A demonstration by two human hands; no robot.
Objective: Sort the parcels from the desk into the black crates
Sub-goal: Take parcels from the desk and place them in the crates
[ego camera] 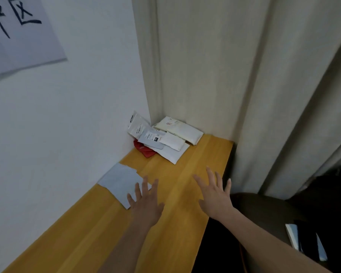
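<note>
Left hand [145, 201], fingers spread, nearer the flat grey plastic mailer [120, 182] at its eleven o'clock, long axis eleven-to-five; right hand [215, 196] likewise spread, empty.

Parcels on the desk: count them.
6 visible. One grey parcel lies alone under the left hand; five are piled in the far corner, red one underneath. More may be hidden.

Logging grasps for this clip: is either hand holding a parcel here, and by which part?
Nothing is held. The left hand is spread open over the edge of the grey parcel; the right hand is open above the desk.
</note>
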